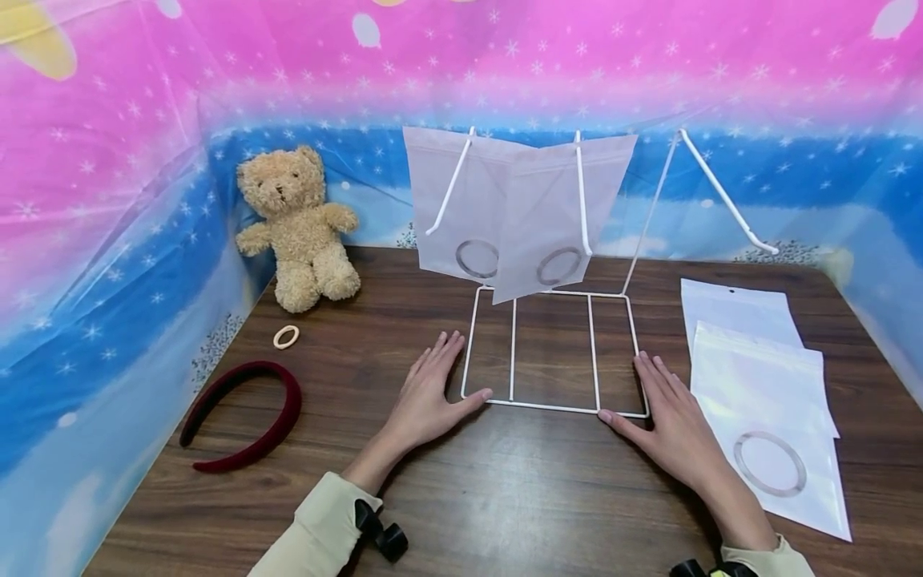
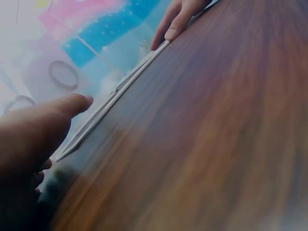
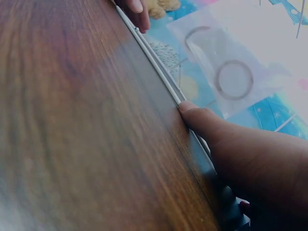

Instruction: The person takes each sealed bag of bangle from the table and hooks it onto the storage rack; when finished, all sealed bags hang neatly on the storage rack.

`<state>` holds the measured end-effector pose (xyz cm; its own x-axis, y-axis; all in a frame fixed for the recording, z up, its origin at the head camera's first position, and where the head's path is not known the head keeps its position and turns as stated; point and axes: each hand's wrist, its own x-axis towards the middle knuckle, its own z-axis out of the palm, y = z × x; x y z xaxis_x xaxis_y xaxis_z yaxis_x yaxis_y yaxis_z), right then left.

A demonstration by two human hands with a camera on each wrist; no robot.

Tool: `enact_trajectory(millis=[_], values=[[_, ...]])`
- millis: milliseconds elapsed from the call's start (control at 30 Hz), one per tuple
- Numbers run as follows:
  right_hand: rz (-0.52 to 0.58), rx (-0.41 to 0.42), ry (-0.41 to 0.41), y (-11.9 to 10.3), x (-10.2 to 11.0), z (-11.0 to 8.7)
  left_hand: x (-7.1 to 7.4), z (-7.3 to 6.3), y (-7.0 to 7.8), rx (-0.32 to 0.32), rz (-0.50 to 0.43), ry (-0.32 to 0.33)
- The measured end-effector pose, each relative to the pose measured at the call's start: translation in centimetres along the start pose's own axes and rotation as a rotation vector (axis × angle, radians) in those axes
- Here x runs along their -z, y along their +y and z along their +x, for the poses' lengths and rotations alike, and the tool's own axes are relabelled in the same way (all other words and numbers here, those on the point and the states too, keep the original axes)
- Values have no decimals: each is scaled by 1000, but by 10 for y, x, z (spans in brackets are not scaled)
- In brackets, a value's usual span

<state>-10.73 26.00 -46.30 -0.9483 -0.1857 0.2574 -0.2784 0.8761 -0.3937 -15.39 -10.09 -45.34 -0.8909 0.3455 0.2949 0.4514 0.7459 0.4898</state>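
and here we are, both hands flanking the white wire rack, which stands mid-tabletop! the left hand lies at the front left corner, fingers straight, gripping nothing; whether its thumb touches the wire, i can't tell. across the way, the right hand, also straight-fingered and unclenched, has its thumb against the front bar. up top, two translucent pouches hang from the rack's left and middle hooks, overlapping! two more white pouches lie right of the right hand, and a burgundy headband sits far left.
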Motion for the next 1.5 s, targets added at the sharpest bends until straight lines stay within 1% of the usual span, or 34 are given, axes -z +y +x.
enact_trajectory(millis=[100, 200, 400, 767, 1000, 1133, 1233, 1333, 1433, 1500], values=[[0, 5, 6, 1, 1, 0, -3, 1, 2, -10, 56, -12], [0, 8, 9, 1, 1, 0, -5, 1, 1, -30, 78, -18], [3, 7, 8, 1, 0, 0, -5, 0, -1, -45, 83, -29], [0, 5, 5, -1, 1, -1, -3, -2, -1, -41, 67, -45], [8, -1, -3, -1, 2, 0, -3, -2, -1, -42, 69, -40], [36, -15, -12, -3, 6, 3, -2, -2, -1, -40, 70, -37], [88, -27, 22, -1, 17, 3, -2, -2, -1, -39, 70, -38], [126, -72, 104, 6, 34, 1, -2, -2, -1, -41, 71, -38], [133, -176, 159, 17, 52, -4, -3, -1, -1, -44, 72, -38], [124, -251, 161, 26, 61, -9, -4, -1, -1, -43, 73, -38]])
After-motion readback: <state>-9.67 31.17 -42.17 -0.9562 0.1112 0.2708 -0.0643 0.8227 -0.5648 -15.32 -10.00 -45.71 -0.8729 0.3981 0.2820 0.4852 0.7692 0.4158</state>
